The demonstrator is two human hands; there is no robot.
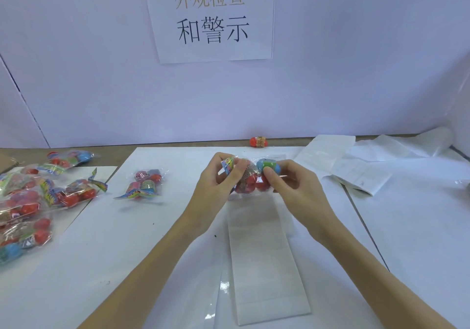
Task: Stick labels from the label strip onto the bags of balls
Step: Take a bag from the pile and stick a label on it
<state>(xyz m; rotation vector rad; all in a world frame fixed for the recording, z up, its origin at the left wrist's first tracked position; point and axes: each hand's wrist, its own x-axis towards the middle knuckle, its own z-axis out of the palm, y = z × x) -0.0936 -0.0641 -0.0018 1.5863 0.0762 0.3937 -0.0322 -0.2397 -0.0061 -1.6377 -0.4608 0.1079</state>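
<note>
Nearest us lay the label strip (pixel 267 260), a long pale band running from the desk's (pixel 106 252) near edge toward its middle. Going from the left edge, we saw a heap of bags of balls (pixel 28 201) piled there, clear wrappers full of red and blue balls, and a further bag at the far left (pixel 70 158). Just right of the heap, a single bag (pixel 145 183) lay alone on the white sheet. At the desk's middle, our left hand (pixel 218 181) pinched the printed header end of the held bag (pixel 250 176), fingers curled round it, so that grip was closed on the bag. Our right hand (pixel 292 183) pinched the same bag's other end, thumb pressed over a blue and green ball. That bag hung above the far end of the strip. Beyond it, by the far edge, sat one loose red ball (pixel 258 142). Toward the right edge, crumpled white backing paper (pixel 356 161) lay spread out.
</note>
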